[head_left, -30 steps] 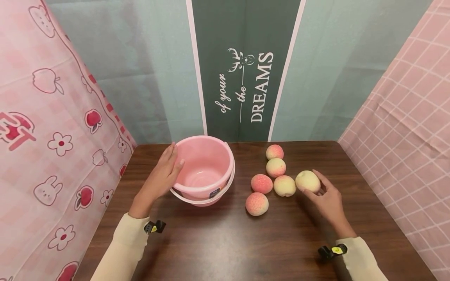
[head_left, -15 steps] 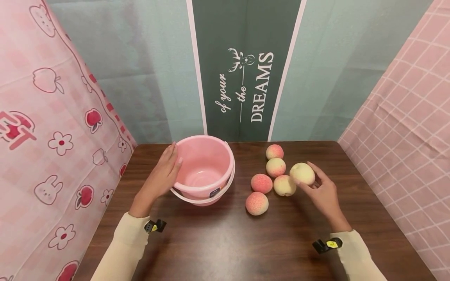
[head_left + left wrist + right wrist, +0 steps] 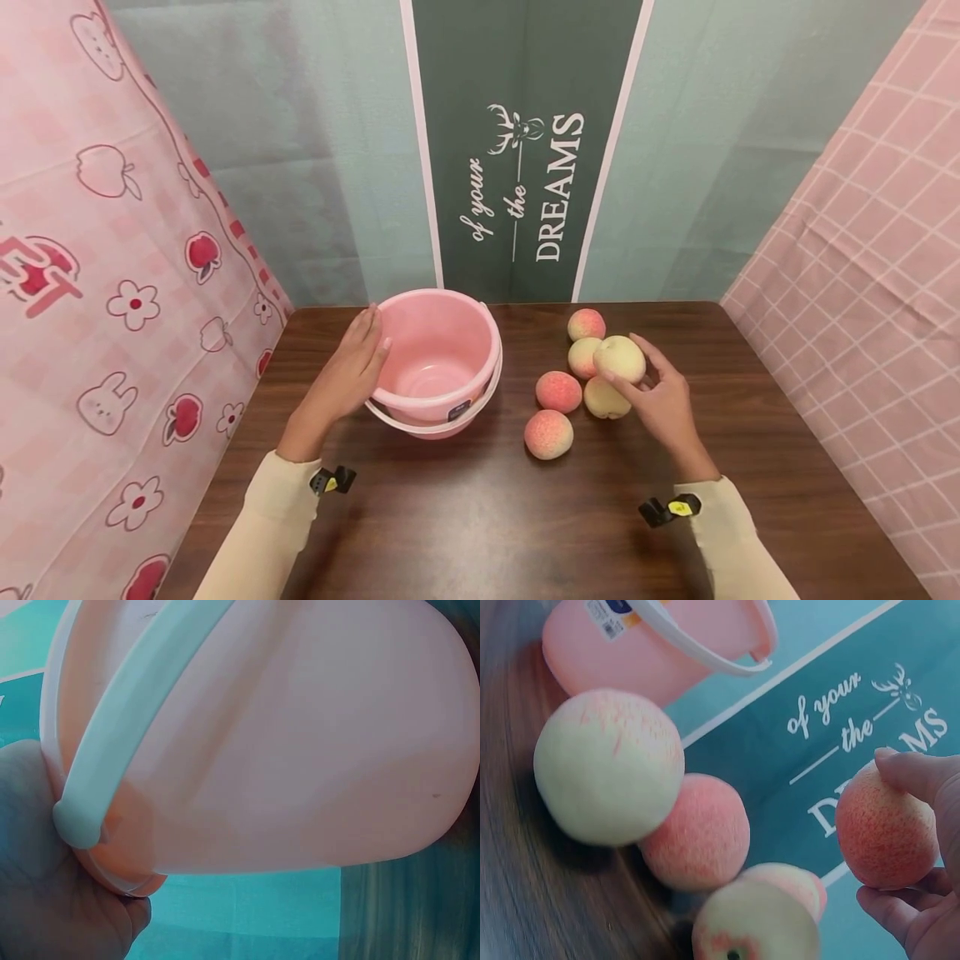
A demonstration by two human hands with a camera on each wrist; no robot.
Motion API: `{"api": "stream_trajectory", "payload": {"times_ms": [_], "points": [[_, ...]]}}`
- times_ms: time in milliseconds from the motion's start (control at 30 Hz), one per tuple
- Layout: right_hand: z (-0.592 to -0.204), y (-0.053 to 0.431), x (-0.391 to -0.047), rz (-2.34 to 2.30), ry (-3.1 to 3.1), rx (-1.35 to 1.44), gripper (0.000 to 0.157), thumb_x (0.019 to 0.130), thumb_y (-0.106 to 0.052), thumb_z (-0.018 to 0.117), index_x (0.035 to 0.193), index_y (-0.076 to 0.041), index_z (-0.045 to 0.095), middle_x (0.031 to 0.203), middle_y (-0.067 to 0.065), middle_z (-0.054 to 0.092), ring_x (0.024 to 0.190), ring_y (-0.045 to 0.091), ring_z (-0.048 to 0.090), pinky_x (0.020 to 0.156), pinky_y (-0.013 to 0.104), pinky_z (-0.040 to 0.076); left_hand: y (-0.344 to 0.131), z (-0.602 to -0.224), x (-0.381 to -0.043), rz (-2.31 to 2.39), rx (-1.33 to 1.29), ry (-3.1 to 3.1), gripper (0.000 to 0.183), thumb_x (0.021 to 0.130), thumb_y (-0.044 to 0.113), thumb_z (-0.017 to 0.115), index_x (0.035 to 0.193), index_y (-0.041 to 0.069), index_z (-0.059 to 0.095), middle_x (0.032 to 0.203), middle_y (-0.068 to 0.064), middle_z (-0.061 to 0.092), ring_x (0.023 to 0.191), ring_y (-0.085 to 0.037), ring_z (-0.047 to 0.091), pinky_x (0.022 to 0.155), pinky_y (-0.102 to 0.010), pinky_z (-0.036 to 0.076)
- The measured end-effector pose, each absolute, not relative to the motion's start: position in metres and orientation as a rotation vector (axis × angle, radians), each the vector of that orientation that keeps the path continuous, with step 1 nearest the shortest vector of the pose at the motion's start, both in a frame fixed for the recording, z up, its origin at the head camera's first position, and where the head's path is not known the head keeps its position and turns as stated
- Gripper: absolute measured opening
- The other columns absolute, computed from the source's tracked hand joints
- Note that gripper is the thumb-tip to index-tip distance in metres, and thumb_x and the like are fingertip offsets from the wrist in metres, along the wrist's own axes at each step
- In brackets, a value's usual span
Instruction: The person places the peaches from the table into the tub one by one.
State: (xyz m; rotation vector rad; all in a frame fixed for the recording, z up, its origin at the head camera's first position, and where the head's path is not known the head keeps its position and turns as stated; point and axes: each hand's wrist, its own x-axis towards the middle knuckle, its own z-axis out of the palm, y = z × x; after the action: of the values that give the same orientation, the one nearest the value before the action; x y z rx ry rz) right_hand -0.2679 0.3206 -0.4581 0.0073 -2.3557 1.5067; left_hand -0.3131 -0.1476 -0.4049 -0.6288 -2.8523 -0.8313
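In the head view, a pink bucket (image 3: pixel 435 408) with a white handle stands upright left of centre. My left hand (image 3: pixel 351 367) rests on its left rim, fingers straight and thumb over the inner side. The left wrist view shows this hand (image 3: pixel 45 862) at the rim beside the handle's pivot. My right hand (image 3: pixel 663 404) pinches a peach (image 3: pixel 619 358) between thumb and fingers, raised over the other peaches. Its top looks pale yellow; the right wrist view shows a red speckled side of the held peach (image 3: pixel 885 825). It partly covers two peaches behind it.
Several peaches lie on the brown wooden table (image 3: pixel 480 517) right of the bucket, including a red one (image 3: pixel 558 392) and a red-yellow one (image 3: pixel 548 435). Patterned pink cloths hang left and right, and a green curtain (image 3: pixel 300 167) closes off the back.
My right hand has carried the held peach leftward and slightly up, over the other peaches. The left hand and the bucket have stayed in place.
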Motion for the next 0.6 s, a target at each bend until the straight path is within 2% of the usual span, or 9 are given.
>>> {"api": "stream_trajectory", "payload": {"times_ms": [300, 600], "points": [[-0.455, 0.298, -0.275, 1.589, -2.332, 0.021, 0.073, 0.085, -0.021, 0.085, 0.15, -0.017, 0.051, 0.147, 0.011, 0.053, 0.115, 0.009, 0.058, 0.089, 0.01, 0.048, -0.148, -0.407, -0.314, -0.842, -0.621, -2.839, 0.063, 0.112, 0.035, 0.028, 0.16, -0.002, 0.014, 0.169, -0.015, 0.005, 0.156, -0.032, 0.004, 0.123, -0.053, 0.013], [-0.449, 0.277, -0.281, 1.591, -2.37, 0.019, 0.079, 0.084, -0.032, 0.085, 0.153, -0.024, 0.048, 0.146, 0.009, 0.053, 0.119, 0.025, 0.06, 0.089, 0.014, 0.05, -0.148, -0.408, -0.314, -0.851, -0.614, -2.827, 0.063, 0.112, 0.035, 0.03, 0.16, -0.002, 0.015, 0.169, -0.015, 0.007, 0.156, -0.032, 0.004, 0.123, -0.053, 0.014]]}}
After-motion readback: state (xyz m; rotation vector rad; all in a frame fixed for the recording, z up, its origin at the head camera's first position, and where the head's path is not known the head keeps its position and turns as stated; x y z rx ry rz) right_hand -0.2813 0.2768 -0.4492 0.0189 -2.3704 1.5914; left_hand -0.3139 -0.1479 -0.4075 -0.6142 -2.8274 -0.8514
